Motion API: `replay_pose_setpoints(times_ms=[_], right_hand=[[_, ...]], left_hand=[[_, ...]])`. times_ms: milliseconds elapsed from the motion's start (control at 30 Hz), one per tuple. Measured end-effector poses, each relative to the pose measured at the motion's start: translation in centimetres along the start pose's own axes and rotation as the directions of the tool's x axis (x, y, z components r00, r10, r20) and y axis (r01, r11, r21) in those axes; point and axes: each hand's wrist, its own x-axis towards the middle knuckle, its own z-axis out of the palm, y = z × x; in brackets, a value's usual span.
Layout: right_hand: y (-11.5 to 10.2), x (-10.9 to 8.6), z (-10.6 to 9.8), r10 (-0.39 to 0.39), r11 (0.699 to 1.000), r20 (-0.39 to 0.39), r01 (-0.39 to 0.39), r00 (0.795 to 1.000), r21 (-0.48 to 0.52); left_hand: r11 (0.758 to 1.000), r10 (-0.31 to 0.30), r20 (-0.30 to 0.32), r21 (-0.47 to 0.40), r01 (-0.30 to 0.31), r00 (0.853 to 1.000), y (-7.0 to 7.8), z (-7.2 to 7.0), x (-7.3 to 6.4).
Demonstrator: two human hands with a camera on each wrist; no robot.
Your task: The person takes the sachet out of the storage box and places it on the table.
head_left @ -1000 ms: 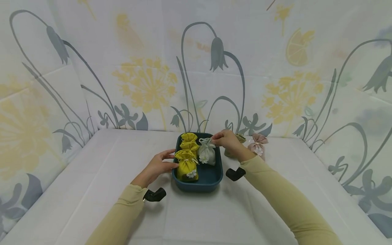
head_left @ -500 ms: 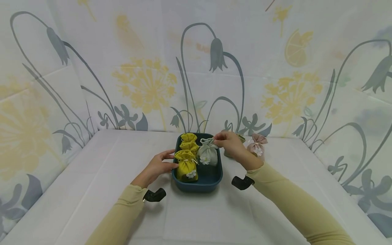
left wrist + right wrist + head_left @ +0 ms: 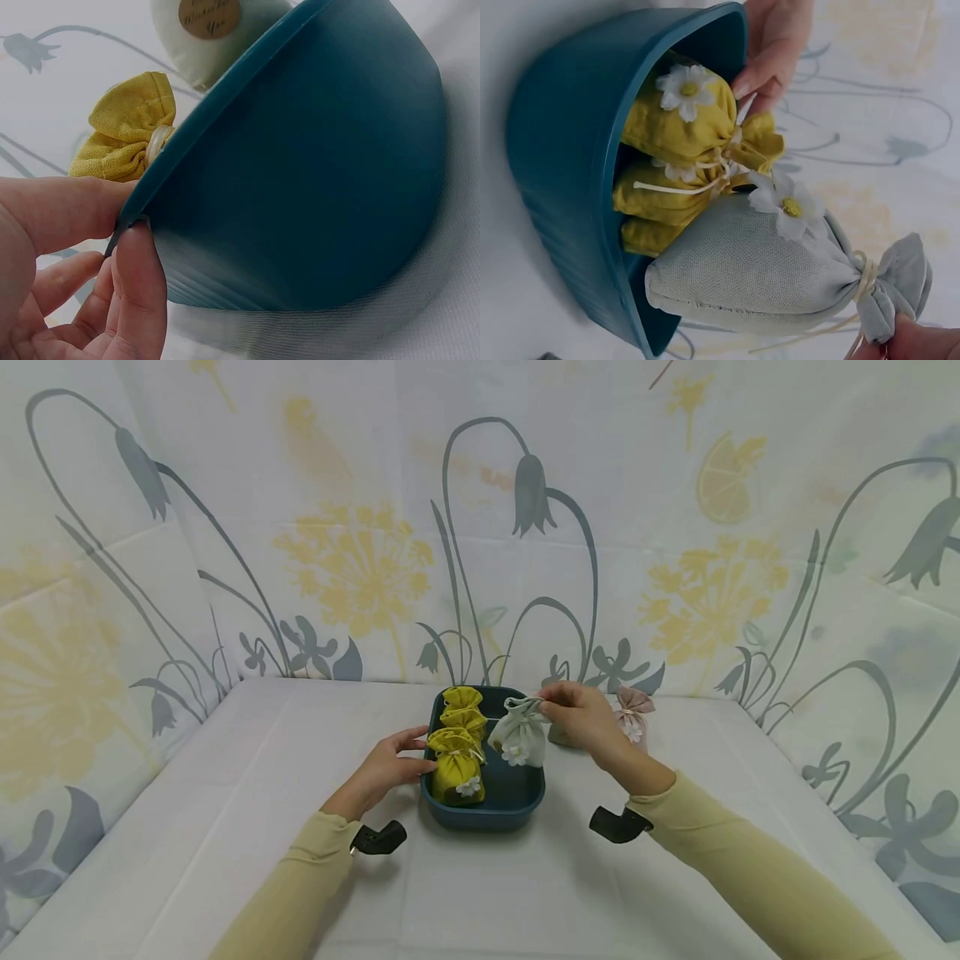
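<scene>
My right hand (image 3: 581,718) pinches a pale grey-green drawstring pouch (image 3: 517,742) by its gathered top. The pouch, with a white flower on it, hangs tilted over the right side of a dark blue plastic tub (image 3: 483,817). In the right wrist view its bottom end is at the tub's opening. My left hand (image 3: 387,768) grips the tub's left rim between thumb and fingers, as the left wrist view shows. Several yellow pouches (image 3: 457,772) with white flowers lie in a row along the tub's left side. A round brown label (image 3: 210,15) shows on the pale pouch.
Right of the tub stand a pink pouch (image 3: 634,714) and a darker pouch (image 3: 560,737), mostly hidden behind my right hand. A white cloth (image 3: 300,735) covers the table. Behind it hangs a flower-printed curtain (image 3: 480,527).
My right hand has moved to the right and lifted the pale pouch from inside the tub to over its right rim. The left hand and yellow pouches stay put.
</scene>
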Motion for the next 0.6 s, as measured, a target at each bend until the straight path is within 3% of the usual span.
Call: replay_pose_setpoints(times_ms=[433, 600], right_hand=[[0.2, -1.8, -2.6, -0.082, 0.996, 0.009, 0.082, 0.997, 0.018], [1.3, -2.2, -3.3, -0.063, 0.998, -0.021, 0.064, 0.998, 0.023]], left_hand=[[1.0, 0.01, 0.006, 0.002, -0.01, 1.0, 0.0, 0.0, 0.0], [1.0, 0.019, 0.015, 0.003, -0.019, 1.0, 0.0, -0.1, 0.0]])
